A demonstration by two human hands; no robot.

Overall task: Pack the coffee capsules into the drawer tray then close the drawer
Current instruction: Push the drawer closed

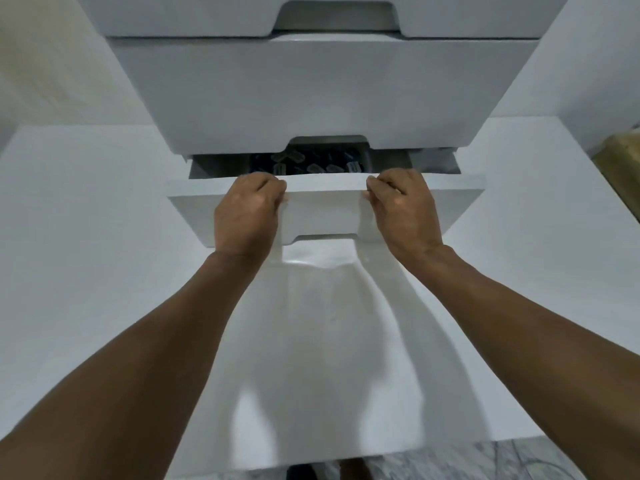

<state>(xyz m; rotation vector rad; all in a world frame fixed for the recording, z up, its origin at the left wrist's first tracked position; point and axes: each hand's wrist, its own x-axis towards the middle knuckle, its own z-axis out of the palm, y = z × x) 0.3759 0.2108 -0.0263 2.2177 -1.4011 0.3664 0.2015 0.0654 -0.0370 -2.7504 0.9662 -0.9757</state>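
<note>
The left hand (pixel 247 211) and right hand (pixel 401 206) both clamp the drawer (pixel 325 207) front's top edge; the narrow gap lies straight ahead.

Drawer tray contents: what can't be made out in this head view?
- Tray: only a dark strip shows; the drawer above hides the rest.
- Capsules: blurred, too small to count.
- Fingertips of the left hand and right hand: curled over the drawer front, hidden.
- Brownish thing: cut off by the right edge.
</note>
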